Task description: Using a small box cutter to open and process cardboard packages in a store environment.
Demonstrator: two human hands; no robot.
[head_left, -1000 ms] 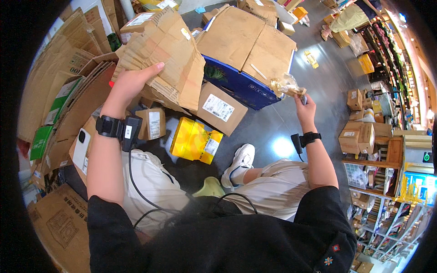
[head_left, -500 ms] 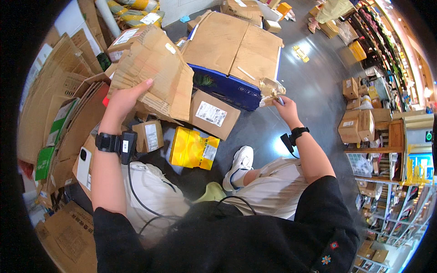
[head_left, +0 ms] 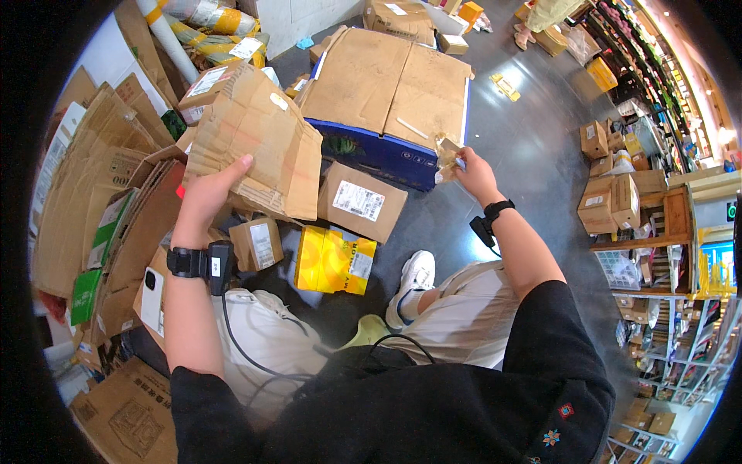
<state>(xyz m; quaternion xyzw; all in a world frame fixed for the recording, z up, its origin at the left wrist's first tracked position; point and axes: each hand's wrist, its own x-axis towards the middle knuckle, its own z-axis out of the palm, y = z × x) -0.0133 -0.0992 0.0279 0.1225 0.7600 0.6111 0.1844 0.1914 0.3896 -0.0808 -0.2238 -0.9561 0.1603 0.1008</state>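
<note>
My left hand (head_left: 215, 188) is closed on the near left edge of a creased, flattened piece of brown cardboard (head_left: 267, 131), thumb on top. My right hand (head_left: 477, 178) pinches a crumpled wad of clear-brown packing tape (head_left: 446, 158) beside the near right corner of a large box with a brown top and blue sides (head_left: 386, 81). A small bluish thing (head_left: 461, 163) shows at my right fingertips; its kind is unclear. Below the cardboard lie a labelled brown carton (head_left: 362, 203), a yellow box (head_left: 332, 261) and a smaller brown box (head_left: 256, 244).
Flattened cartons (head_left: 100, 170) are stacked upright at the left, with a white phone (head_left: 152, 294) beside them. Yellow-taped rolls (head_left: 224, 35) lie at the far left. Cartons (head_left: 609, 203) and shelves (head_left: 680, 340) line the right. A person's legs (head_left: 541, 23) show far right.
My right hand and the tape wad have moved slightly left, and that hand has turned more over. The cardboard stays in my left hand, nearly still. The whole view has shifted a little.
</note>
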